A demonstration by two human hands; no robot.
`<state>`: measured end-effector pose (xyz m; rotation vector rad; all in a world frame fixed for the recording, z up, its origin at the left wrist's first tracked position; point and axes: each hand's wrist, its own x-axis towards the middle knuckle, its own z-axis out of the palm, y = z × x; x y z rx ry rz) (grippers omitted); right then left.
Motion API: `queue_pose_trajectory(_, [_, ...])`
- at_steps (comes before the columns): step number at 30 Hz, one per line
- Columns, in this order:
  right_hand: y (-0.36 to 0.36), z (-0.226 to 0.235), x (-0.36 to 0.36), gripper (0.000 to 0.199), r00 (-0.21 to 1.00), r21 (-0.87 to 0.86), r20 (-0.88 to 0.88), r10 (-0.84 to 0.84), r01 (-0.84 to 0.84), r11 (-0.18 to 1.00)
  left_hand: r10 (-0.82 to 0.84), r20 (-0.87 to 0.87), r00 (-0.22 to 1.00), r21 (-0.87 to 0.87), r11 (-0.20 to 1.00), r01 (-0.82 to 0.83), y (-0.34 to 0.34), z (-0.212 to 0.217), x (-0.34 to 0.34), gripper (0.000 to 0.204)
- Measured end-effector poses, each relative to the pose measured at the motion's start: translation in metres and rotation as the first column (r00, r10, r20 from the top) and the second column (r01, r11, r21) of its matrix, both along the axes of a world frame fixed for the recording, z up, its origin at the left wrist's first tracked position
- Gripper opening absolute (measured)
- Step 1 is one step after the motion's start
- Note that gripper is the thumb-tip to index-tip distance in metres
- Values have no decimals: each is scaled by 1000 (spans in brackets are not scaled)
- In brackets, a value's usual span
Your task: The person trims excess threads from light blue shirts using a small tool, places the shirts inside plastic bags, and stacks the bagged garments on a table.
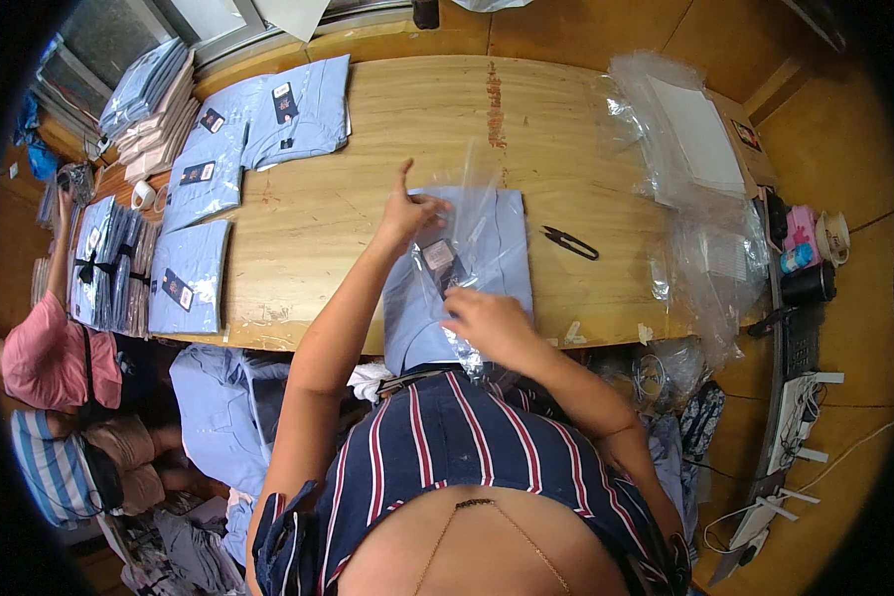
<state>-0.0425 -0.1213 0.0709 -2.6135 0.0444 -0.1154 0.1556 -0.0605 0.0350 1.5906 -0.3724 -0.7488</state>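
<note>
A folded pale-blue shirt (pixel 487 263) lies at the wooden worktop's (pixel 368 149) near edge, half inside a crinkly clear bag (pixel 472 214). The left hand (pixel 407 214) pinches the bag's film. The right hand (pixel 492 323) grips its lower end.

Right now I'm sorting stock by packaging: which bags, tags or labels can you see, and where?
Clear bag: mid-table, over a blue shirt, held by both hands.
Tag: pale rectangle on that shirt.
Dark tags: on blue shirts at the table's left.
Empty bags: clear heap, table's right.
Bagged shirts: stack, far left.
</note>
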Motion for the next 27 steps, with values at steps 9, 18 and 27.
queue_pose_trajectory(9, [-165,-64,-43,33,804,-301,-16,-594,563,770,167,-329,930,-196,951,-240,35,15,16,78])
queue_pose_trajectory(18, [-113,-15,-71,38,708,-139,-188,-681,667,732,-120,893,435,36,980,197,65,18,-85,36])
queue_pose_trajectory(27, [-87,-18,-44,17,838,689,17,-545,385,614,-120,935,334,-57,878,475,-11,86,-88,39])
